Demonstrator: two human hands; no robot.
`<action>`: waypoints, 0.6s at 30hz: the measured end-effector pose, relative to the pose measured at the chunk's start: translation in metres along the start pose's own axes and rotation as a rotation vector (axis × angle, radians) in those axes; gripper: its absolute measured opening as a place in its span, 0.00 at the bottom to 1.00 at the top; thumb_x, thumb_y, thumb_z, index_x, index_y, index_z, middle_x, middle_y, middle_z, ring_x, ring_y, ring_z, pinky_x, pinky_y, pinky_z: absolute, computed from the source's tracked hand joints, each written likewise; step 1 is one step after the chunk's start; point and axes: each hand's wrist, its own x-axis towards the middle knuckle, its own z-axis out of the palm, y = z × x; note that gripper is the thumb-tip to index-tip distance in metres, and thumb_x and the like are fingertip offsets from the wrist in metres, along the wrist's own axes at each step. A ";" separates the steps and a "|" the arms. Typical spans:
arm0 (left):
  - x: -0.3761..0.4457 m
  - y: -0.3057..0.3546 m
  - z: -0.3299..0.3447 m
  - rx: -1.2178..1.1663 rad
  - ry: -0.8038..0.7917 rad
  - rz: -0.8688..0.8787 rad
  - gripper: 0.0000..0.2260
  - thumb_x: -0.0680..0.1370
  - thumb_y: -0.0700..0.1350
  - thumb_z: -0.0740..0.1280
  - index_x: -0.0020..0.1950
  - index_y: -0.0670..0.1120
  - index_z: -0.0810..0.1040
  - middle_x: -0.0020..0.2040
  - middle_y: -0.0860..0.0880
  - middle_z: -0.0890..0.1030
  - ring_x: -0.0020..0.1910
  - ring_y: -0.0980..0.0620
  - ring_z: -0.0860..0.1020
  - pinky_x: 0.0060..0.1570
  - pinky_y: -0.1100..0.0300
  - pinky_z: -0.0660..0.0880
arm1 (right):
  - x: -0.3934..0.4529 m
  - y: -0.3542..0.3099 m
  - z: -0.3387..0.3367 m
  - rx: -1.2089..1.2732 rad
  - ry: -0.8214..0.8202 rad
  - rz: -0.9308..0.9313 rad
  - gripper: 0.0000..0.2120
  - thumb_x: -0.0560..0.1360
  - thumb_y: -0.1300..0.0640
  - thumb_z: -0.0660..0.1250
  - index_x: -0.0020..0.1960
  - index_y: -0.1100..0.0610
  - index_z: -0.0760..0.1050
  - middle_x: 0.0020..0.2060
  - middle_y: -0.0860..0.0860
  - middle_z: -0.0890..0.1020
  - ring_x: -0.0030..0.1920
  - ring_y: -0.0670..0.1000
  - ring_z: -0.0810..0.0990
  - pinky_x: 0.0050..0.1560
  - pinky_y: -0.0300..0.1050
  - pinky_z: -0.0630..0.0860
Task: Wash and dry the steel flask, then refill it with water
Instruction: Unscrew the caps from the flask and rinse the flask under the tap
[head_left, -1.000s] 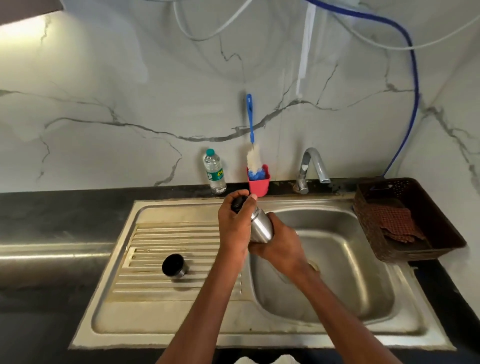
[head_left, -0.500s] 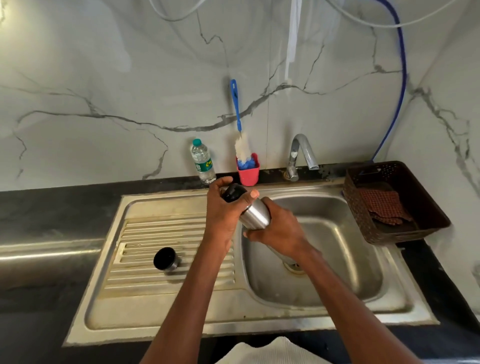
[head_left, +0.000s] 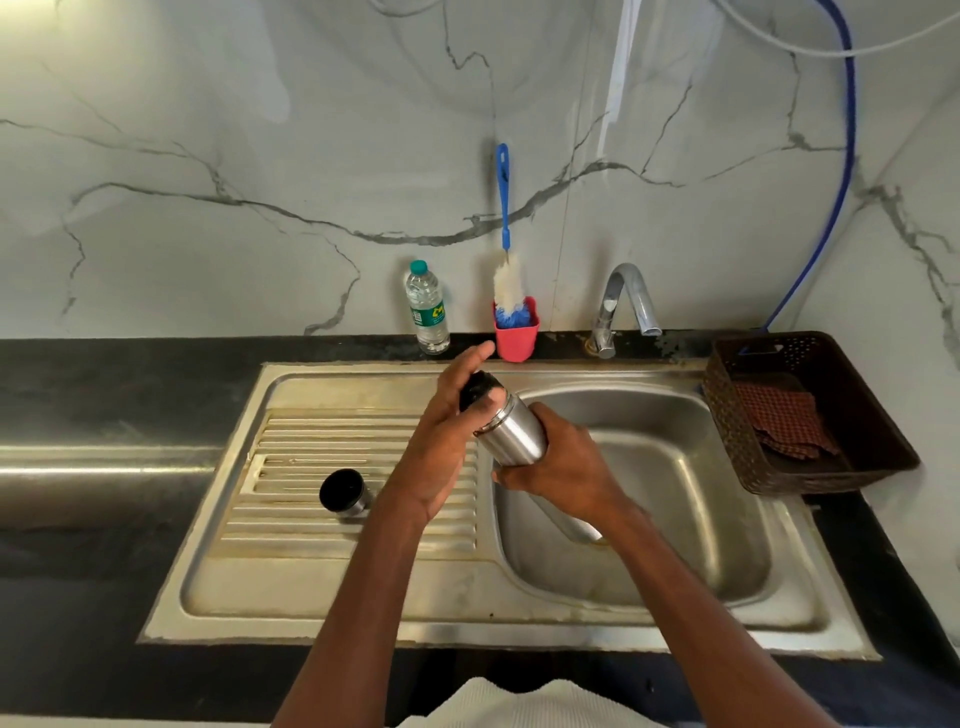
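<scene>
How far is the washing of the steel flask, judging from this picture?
Early stage. Done: the outer cup is off and lies on the drainboard. In hand: the right hand grips the steel flask tilted over the sink, and the left hand works at its black stopper. Left: no water runs from the tap; the bottle brush is unused, so washing, drying and refilling remain.

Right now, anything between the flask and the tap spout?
Nothing visible. The flask is held tilted over the left edge of the sink by both hands: right hand around the body, left hand at the dark top. The tap stands behind and to the right, with open basin between.
</scene>
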 end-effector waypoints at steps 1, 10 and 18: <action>-0.003 0.000 -0.006 -0.059 -0.078 0.016 0.28 0.78 0.42 0.70 0.78 0.52 0.73 0.70 0.49 0.77 0.65 0.55 0.76 0.63 0.63 0.75 | -0.001 0.001 0.001 0.010 -0.001 0.000 0.32 0.59 0.43 0.82 0.59 0.44 0.75 0.45 0.42 0.83 0.42 0.43 0.81 0.42 0.45 0.79; -0.022 0.000 -0.014 0.043 0.089 0.006 0.24 0.77 0.49 0.72 0.73 0.51 0.75 0.69 0.47 0.77 0.62 0.59 0.78 0.59 0.65 0.76 | -0.006 -0.008 0.012 -0.032 -0.086 -0.058 0.31 0.57 0.43 0.83 0.56 0.41 0.73 0.43 0.40 0.82 0.41 0.40 0.80 0.42 0.47 0.79; -0.026 -0.001 -0.020 -0.012 0.543 -0.006 0.13 0.77 0.49 0.77 0.60 0.45 0.85 0.46 0.49 0.85 0.46 0.55 0.82 0.47 0.56 0.77 | -0.015 -0.013 0.022 -0.064 -0.130 -0.057 0.33 0.60 0.44 0.83 0.58 0.37 0.70 0.45 0.36 0.80 0.44 0.40 0.79 0.43 0.43 0.76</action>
